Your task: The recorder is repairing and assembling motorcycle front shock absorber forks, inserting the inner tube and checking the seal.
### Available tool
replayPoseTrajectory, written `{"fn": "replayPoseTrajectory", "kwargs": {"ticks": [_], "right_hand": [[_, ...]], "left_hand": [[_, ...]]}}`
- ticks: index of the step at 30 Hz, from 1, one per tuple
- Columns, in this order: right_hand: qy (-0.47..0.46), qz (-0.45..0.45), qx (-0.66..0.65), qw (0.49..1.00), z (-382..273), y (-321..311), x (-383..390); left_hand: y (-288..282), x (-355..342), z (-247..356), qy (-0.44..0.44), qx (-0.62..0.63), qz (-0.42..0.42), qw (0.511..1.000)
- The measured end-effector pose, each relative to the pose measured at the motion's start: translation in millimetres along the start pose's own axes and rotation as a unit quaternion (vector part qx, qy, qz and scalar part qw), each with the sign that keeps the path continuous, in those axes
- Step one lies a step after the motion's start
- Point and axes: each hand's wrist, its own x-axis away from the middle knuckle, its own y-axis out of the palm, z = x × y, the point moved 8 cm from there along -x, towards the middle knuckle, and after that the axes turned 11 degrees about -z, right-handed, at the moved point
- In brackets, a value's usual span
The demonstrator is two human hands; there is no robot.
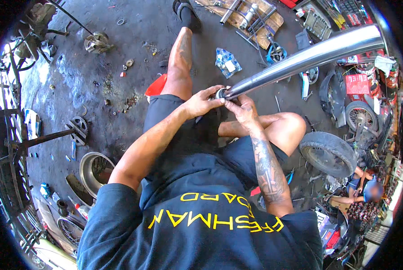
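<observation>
A long, shiny chrome tube (309,57) slants from the upper right down to a point above my lap. At its lower end sits a small, dark-centred metal ring (220,93). My left hand (204,101) is closed, its thumb and fingers pinching this ring from the left side. From below and to the right, my right hand (245,110) closes its fingers around the tube's end. Both hands nearly meet there, and the fingers partly cover the joint. Whether the ring is on the tube or just against it, I cannot tell.
I sit on a dark, oily floor, one leg stretched out. A motorcycle wheel (328,154) lies right of my knee; a metal rim (95,173) is at left. A wooden board (273,22) holds metal tubes ahead. Another person (367,186) sits at far right.
</observation>
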Motion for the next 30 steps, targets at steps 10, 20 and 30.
{"fn": "replayPoseTrajectory", "kwargs": {"ticks": [10,20,30], "right_hand": [[-0.016,0.036,-0.037,0.999,4.5,3.9,11.9],[-0.069,0.104,0.035,0.992,0.1,26.9,5.9],[-0.110,0.192,0.224,0.949,-18.5,41.0,23.9]], "left_hand": [[14.2,-3.7,-14.8,0.001,0.119,0.074,0.990],[-15.2,16.5,5.2,-0.066,-0.026,0.011,0.997],[70.8,49.9,265.7,0.287,-0.334,0.301,0.846]]}}
